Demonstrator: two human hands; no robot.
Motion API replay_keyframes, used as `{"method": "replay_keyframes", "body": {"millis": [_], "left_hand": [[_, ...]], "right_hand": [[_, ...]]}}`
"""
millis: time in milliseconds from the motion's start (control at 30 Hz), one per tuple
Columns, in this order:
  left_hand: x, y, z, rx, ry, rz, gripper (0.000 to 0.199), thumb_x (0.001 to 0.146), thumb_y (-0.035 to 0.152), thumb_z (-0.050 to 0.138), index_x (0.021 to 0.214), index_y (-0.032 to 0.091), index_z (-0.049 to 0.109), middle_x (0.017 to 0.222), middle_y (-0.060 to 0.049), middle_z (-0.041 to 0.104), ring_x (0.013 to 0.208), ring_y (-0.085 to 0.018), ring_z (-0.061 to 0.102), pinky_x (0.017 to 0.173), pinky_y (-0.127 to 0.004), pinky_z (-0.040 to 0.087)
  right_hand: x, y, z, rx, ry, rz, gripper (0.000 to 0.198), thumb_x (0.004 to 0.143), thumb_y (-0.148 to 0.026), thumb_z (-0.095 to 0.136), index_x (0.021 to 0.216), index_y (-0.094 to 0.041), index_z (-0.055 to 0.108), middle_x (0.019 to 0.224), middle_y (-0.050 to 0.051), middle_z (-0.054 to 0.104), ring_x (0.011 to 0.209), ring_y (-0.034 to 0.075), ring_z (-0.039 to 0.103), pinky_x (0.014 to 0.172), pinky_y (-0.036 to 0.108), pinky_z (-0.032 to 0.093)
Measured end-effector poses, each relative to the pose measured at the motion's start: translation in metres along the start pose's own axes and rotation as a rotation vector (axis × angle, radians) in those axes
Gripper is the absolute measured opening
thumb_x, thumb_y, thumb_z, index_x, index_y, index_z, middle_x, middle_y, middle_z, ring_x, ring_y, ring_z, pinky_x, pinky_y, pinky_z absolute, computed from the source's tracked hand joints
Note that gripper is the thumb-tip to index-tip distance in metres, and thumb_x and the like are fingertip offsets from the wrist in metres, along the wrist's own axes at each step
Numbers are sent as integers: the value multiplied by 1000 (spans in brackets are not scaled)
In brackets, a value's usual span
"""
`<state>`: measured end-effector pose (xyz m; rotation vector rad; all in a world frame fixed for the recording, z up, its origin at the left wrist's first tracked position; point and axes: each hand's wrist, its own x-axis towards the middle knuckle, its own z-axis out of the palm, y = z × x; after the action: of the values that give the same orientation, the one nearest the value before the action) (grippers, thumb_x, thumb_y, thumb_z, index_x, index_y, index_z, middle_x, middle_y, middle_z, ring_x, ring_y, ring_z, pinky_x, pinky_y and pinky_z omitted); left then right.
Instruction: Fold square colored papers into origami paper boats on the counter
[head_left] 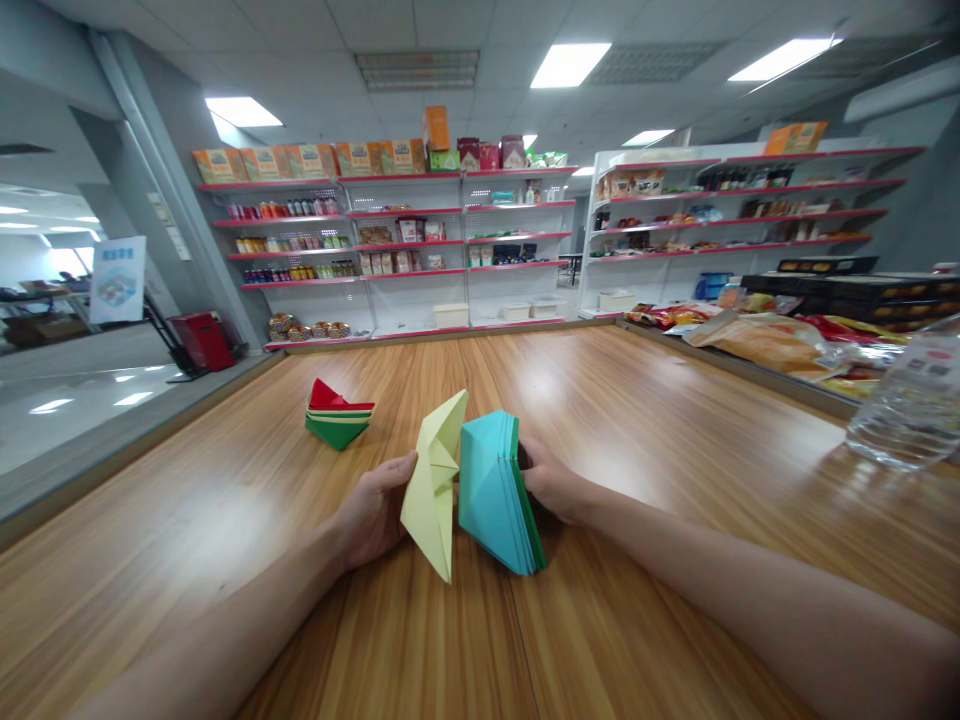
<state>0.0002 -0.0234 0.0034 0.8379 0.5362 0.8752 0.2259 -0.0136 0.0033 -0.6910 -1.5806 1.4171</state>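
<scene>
Between thumb and fingers, my left hand [379,510] grips a pale yellow folded paper boat [433,485], tilted on end above the table. My right hand [553,480] is closed around a nested stack of paper boats [491,490], light blue on the near face and green at the right edge. The yellow boat and the stack are side by side with a narrow gap. Most fingers of both hands are hidden behind the paper. Farther off to the left sits another nested pile of paper boats [339,415], in red, cream and green.
The wooden table [225,520] has a raised edge. A clear plastic bottle [911,400] stands at the right, near packaged snacks [772,345] and stacked black boxes [862,295]. Stocked shelves [405,240] line the back wall. A red box [204,340] is on the floor at left.
</scene>
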Motion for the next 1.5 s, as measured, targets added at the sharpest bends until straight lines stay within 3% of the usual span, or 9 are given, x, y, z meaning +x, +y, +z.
{"method": "replay_keyframes", "body": {"millis": [467, 833, 1233, 1500], "left_hand": [[-1, 1, -1, 50, -33, -8, 30, 88, 29, 52, 103, 8, 67, 92, -13, 71, 82, -24, 66, 77, -34, 51], [0, 1, 0, 79, -17, 9, 25, 86, 29, 57, 95, 9, 70, 89, -13, 73, 79, -24, 69, 74, -32, 53], [0, 1, 2, 99, 21, -8, 21, 82, 27, 64, 88, 8, 71, 85, -13, 73, 76, -21, 69, 72, -29, 54], [-1, 1, 2, 138, -53, -38, 24, 82, 30, 66, 87, 7, 71, 88, -14, 72, 77, -21, 69, 72, -28, 52]], "right_hand": [[0, 3, -2, -23, 21, 14, 29, 65, -15, 69, 93, -13, 62, 91, 6, 68, 82, 21, 62, 79, 38, 50], [2, 3, 0, 24, 42, 40, 29, 61, -19, 74, 86, -12, 62, 84, 5, 67, 77, 21, 61, 73, 36, 50], [0, -2, 1, 24, 80, 31, 38, 59, -18, 73, 94, -15, 61, 89, 6, 68, 81, 22, 61, 74, 37, 50], [-1, 3, -1, 34, 53, 22, 36, 63, -17, 71, 96, -14, 60, 93, 6, 67, 80, 20, 61, 74, 35, 50]]}}
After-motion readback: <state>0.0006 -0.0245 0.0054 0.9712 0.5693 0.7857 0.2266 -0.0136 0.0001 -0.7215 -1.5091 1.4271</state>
